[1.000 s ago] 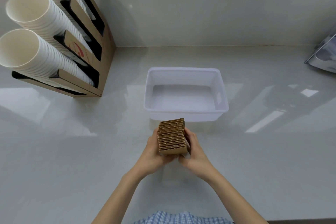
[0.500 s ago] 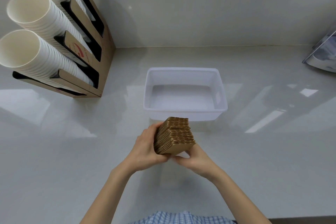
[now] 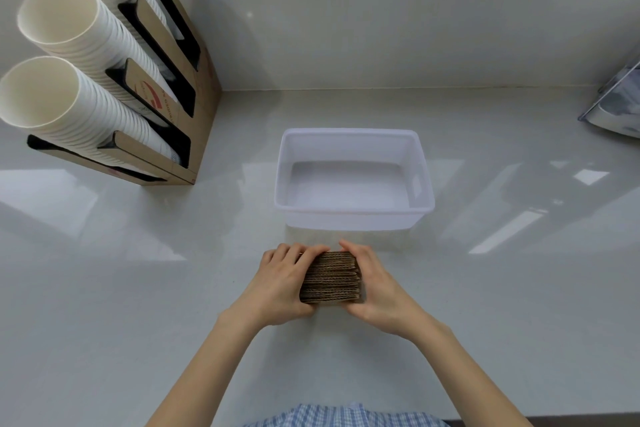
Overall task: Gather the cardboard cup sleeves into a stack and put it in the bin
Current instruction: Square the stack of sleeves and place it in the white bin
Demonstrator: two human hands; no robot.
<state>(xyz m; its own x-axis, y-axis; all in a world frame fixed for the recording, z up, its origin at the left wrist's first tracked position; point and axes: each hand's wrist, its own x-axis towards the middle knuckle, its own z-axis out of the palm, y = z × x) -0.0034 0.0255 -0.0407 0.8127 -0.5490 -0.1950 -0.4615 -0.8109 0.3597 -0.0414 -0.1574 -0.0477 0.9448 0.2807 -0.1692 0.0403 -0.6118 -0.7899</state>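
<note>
A stack of brown corrugated cup sleeves [image 3: 330, 277] stands on edge on the white counter, a little in front of the bin. My left hand [image 3: 280, 282] presses its left side and my right hand [image 3: 375, 282] presses its right side, fingers curled over the far top edge. The white plastic bin [image 3: 353, 211] lies just beyond the stack, with nothing inside it. The lower part of the stack is hidden by my palms.
A cardboard dispenser [image 3: 173, 80] with three tilted columns of white paper cups [image 3: 62, 104] stands at the back left. A shiny metal object [image 3: 616, 107] sits at the right edge. The wall runs behind the bin. The counter's front edge is near my body.
The stack was held tilted above the counter with its flat face up. Now it is turned on edge, lower and squared between both hands.
</note>
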